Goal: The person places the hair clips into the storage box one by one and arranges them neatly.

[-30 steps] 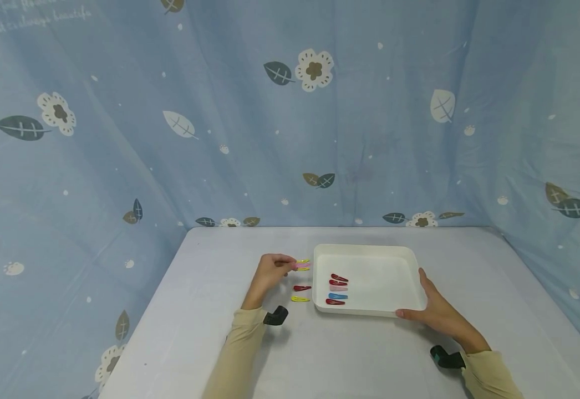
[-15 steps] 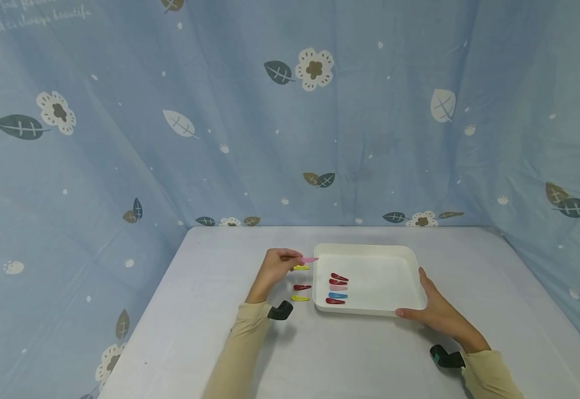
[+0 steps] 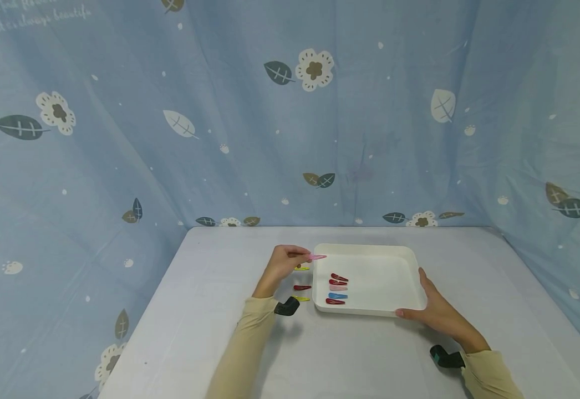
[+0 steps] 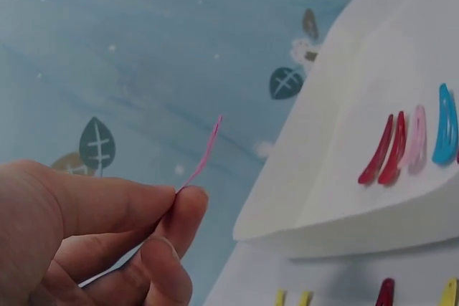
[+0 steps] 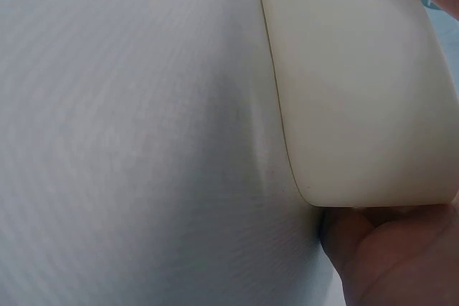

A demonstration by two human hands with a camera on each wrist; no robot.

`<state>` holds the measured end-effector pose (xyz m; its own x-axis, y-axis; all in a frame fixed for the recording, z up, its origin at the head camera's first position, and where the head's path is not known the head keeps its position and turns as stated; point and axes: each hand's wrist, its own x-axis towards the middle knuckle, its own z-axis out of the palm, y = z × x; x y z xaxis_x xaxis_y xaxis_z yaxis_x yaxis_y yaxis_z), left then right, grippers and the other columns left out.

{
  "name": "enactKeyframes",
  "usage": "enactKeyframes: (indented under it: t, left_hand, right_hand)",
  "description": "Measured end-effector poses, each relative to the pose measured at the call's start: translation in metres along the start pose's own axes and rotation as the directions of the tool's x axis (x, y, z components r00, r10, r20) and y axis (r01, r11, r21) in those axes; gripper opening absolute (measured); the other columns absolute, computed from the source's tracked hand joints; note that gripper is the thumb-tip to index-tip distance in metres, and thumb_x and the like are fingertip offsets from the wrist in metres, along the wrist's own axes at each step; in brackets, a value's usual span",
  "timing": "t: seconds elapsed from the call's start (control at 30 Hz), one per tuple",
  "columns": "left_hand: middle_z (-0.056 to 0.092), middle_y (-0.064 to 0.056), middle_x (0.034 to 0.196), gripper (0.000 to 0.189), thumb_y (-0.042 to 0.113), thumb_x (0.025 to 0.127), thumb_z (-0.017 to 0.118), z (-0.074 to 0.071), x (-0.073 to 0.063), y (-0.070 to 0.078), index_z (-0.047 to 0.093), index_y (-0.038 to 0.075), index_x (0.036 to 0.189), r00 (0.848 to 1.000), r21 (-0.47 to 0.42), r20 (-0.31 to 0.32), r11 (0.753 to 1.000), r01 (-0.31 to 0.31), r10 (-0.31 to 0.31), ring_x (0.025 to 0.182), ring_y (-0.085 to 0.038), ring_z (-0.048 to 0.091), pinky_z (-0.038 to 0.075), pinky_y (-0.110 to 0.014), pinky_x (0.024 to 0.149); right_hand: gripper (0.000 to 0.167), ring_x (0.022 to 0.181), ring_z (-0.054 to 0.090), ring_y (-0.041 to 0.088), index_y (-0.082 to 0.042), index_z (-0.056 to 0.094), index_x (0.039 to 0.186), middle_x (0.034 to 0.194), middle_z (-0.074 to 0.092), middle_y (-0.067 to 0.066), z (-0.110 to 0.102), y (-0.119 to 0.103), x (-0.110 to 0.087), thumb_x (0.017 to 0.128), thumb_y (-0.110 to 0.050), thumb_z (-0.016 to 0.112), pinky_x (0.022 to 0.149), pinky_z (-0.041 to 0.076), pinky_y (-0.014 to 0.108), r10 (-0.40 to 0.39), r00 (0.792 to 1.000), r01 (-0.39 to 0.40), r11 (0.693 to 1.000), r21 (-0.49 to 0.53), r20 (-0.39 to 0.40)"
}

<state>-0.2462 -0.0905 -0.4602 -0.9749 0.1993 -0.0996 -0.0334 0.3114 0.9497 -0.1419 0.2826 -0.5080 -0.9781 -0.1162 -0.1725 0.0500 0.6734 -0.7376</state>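
My left hand [image 3: 284,262] pinches a pink hair clip [image 3: 319,257] between thumb and fingertips, above the left rim near the far left corner of a white tray [image 3: 380,277]. Seen from the left wrist, the clip [image 4: 209,150] stands edge-on, its free end pointing up and away. My right hand [image 3: 439,313] holds the tray's near right corner, thumb at the front wall and fingers along the right side. Inside the tray, at its left, lie a blue hair clip [image 3: 337,296], a pale pink hair clip [image 3: 338,288] and several red hair clips [image 3: 335,302] in a column.
On the white table [image 3: 360,354], left of the tray, lie a red hair clip [image 3: 302,287] and yellow hair clips [image 3: 301,298], some partly hidden by the left hand and wrist camera. A blue patterned curtain [image 3: 250,138] hangs behind the table.
My left hand has lifted the pink clip from beside the yellow clips and carried it right and away, over the tray's left rim. The right hand and tray have stayed put.
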Motion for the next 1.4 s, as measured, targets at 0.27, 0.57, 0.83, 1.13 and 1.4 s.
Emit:
enactKeyframes:
  t: [0.27, 0.57, 0.83, 1.13, 1.4]
  left_hand:
    - [0.078, -0.012, 0.112, 0.019, 0.018, 0.097, 0.071, 0.007, 0.006, 0.002, 0.078, 0.005, 0.11, 1.0, -0.005, 0.006, 1.0, 0.015, -0.015, 0.114, -0.041, 0.069, 0.056, -0.051, 0.097]
    - [0.078, -0.011, 0.112, 0.017, 0.018, 0.098, 0.072, 0.014, 0.013, 0.006, 0.079, 0.007, 0.109, 0.999, -0.019, 0.018, 0.999, 0.038, -0.038, 0.114, -0.038, 0.07, 0.055, -0.051, 0.097]
    - [0.08, -0.011, 0.106, 0.017, 0.017, 0.098, 0.072, 0.021, 0.018, 0.011, 0.079, 0.006, 0.108, 0.999, 0.015, 0.029, 0.999, 0.03, -0.031, 0.112, -0.035, 0.072, 0.056, -0.048, 0.092]
    - [0.08, -0.011, 0.106, 0.016, 0.016, 0.096, 0.073, 0.027, 0.024, 0.012, 0.08, 0.005, 0.106, 0.998, 0.06, 0.056, 0.998, 0.008, -0.012, 0.103, -0.024, 0.073, 0.056, -0.042, 0.091]
    - [0.08, -0.012, 0.106, 0.014, 0.012, 0.094, 0.073, 0.034, 0.027, 0.013, 0.081, 0.005, 0.103, 0.998, 0.095, 0.067, 0.995, 0.014, -0.02, 0.103, -0.023, 0.073, 0.055, -0.043, 0.098]
  right_hand:
    - [0.138, 0.149, 0.013, 0.067, 0.002, -0.018, 0.161, 0.166, -0.001, 0.041, 0.0, 0.001, 0.0, 0.08, -0.042, 0.085, 0.11, 0.022, 0.082, -0.007, 1.0, 0.007, 1.0, 0.006, -0.001]
    - [0.14, 0.149, 0.01, 0.067, 0.002, -0.018, 0.161, 0.166, -0.003, 0.041, 0.0, 0.001, 0.0, 0.08, -0.044, 0.086, 0.111, 0.02, 0.082, 0.019, 1.0, -0.019, 1.0, -0.007, 0.002]
    - [0.14, 0.149, 0.01, 0.067, 0.001, -0.018, 0.161, 0.166, -0.003, 0.04, 0.001, 0.0, -0.001, 0.079, -0.044, 0.086, 0.111, 0.019, 0.082, 0.024, 1.0, -0.024, 1.0, -0.006, -0.002]
    - [0.14, 0.149, 0.011, 0.066, 0.001, -0.018, 0.161, 0.167, -0.003, 0.04, 0.001, 0.0, -0.001, 0.079, -0.045, 0.086, 0.111, 0.019, 0.082, 0.029, 1.0, -0.029, 0.999, -0.013, 0.0]
    - [0.139, 0.149, 0.011, 0.066, 0.002, -0.016, 0.161, 0.167, -0.003, 0.039, 0.001, 0.001, 0.001, 0.079, -0.045, 0.086, 0.111, 0.019, 0.082, 0.006, 1.0, -0.007, 1.0, -0.017, -0.004]
